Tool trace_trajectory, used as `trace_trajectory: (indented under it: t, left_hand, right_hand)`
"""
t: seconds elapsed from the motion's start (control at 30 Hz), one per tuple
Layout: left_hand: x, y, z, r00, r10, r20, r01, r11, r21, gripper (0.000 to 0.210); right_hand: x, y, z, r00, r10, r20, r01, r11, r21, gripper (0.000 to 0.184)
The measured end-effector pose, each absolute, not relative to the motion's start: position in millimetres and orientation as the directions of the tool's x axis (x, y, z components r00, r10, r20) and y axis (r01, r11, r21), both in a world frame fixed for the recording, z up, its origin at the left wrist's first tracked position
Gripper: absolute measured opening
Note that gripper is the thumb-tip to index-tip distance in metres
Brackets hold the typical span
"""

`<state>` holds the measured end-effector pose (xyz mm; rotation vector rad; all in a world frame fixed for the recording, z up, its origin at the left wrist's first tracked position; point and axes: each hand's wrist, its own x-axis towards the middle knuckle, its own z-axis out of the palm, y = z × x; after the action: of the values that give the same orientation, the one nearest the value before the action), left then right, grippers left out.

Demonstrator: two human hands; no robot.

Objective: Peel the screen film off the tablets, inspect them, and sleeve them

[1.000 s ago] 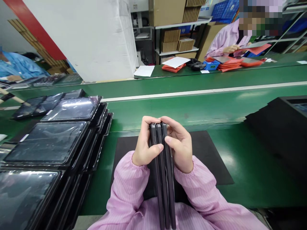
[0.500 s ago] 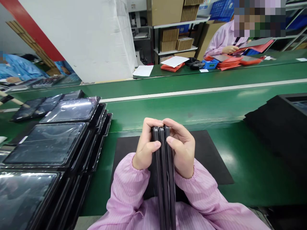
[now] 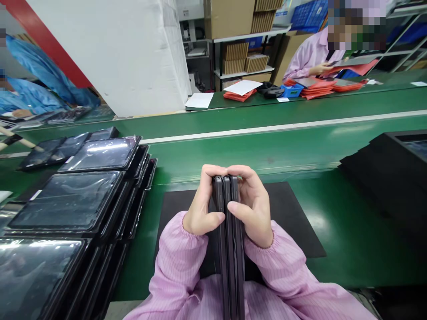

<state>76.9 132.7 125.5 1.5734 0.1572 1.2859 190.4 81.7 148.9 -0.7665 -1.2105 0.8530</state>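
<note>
Three dark, slim tablets (image 3: pixel 228 249) stand on edge side by side in front of my body, their narrow sides toward me. My left hand (image 3: pixel 204 205) is closed round their far left corner, thumb pressing on the left one's edge. On the other side my right hand (image 3: pixel 255 204) wraps the far right corner, its thumb laid across the edges of the middle and right tablets. The fingertips of both hands meet over the far end. Beneath lies a black mat (image 3: pixel 288 222) on the green bench. The tablets' flat faces are hidden from view.
Stacks of trays with film-covered panels (image 3: pixel 66 200) fill the left side. Black sheets (image 3: pixel 383 178) are piled at right. A raised green ledge (image 3: pixel 267 126) runs across. Beyond it, a person in pink (image 3: pixel 307 58) handles red sleeves (image 3: pixel 320 89); people in blue (image 3: pixel 36 84) are at far left.
Both thumbs have slid lower along the tablets' edges, and my right thumb reaches farther left. The tablets stay upright in both hands. At far left, a blue-sleeved person has come further into view.
</note>
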Motion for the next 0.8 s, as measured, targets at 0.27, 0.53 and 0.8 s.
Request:
trace_trajectory:
  t: [0.27,0.53,0.8]
  left_hand:
    - [75.0,131.2,127.4,0.416,0.677,0.607,-0.555,-0.34,0.759,0.056]
    - [69.7,132.6,126.6,0.452,0.625,0.637,-0.537,-0.38,0.753,0.06]
    - [87.6,98.4,133.8,0.134,0.837,0.53,-0.732,-0.277,0.623,0.05]
  right_hand:
    - [196.5,82.8,146.3,-0.007,0.871,0.492,-0.056,0.491,-0.87,0.056]
    - [206.4,81.8,143.6,-0.203,0.819,0.536,0.004,0.548,-0.836,0.083]
    - [184.8,54.8,158.0,-0.086,0.777,0.624,0.194,0.627,-0.754,0.089]
